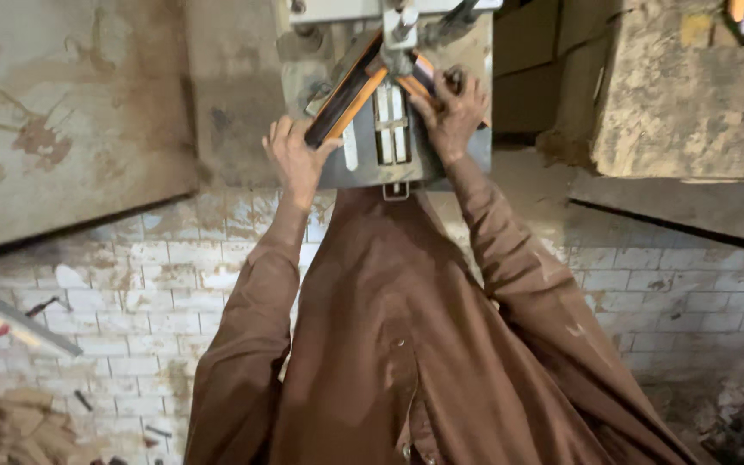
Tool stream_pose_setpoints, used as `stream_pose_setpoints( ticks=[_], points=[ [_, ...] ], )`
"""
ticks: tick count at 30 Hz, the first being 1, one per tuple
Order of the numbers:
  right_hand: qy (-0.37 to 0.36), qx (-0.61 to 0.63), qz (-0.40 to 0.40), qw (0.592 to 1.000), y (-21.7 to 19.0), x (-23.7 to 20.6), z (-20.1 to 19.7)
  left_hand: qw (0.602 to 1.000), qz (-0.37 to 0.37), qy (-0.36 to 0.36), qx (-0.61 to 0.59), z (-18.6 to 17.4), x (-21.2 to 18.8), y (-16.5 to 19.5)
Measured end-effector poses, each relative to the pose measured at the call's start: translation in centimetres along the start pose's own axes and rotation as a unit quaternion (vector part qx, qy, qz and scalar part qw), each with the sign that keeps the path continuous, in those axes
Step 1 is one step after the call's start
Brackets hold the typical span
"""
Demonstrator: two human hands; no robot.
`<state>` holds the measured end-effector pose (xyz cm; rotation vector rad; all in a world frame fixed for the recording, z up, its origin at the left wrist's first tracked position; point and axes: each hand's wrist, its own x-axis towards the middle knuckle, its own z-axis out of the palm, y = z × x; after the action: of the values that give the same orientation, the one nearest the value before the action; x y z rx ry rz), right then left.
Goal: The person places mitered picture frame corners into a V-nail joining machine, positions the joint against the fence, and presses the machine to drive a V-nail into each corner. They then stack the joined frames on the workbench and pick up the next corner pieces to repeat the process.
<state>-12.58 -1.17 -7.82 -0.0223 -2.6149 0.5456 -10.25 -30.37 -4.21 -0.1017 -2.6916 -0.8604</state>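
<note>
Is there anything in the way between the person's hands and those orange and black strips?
No, nothing visible is in the way. The left hand already rests on the left strip, and the right hand is on the right strip. Both strips lie on the grey machine table, meeting in a corner under the metal clamp.

You have brown cardboard boxes stacked just right of the machine; no labels, signs or screens show.
</note>
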Motion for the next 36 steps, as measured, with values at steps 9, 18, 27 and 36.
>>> stream_pose_setpoints(
  ticks=[9, 18, 27, 36],
  points=[
    [0.006, 0.006, 0.026, 1.0, -1.3, 1.0, -1.2, 1.0, 0.017, -0.006, 0.008, -0.4, 0.6, 0.6],
    [-0.01, 0.013, 0.012, 1.0, -2.7, 1.7, -3.7, 0.997, 0.022, -0.034, 0.059, -0.1, -0.2, -0.1],
    [-0.066, -0.056, -0.049, 0.995, -0.3, -4.6, -7.9, 0.997, 0.044, -0.065, 0.02, -2.8, -8.0, 4.2],
    [-0.111, -0.007, -0.263, 0.958, 2.5, -7.4, -17.1, 0.939, -0.039, -0.171, -0.297, -2.5, -9.4, 12.9]
  ],
)
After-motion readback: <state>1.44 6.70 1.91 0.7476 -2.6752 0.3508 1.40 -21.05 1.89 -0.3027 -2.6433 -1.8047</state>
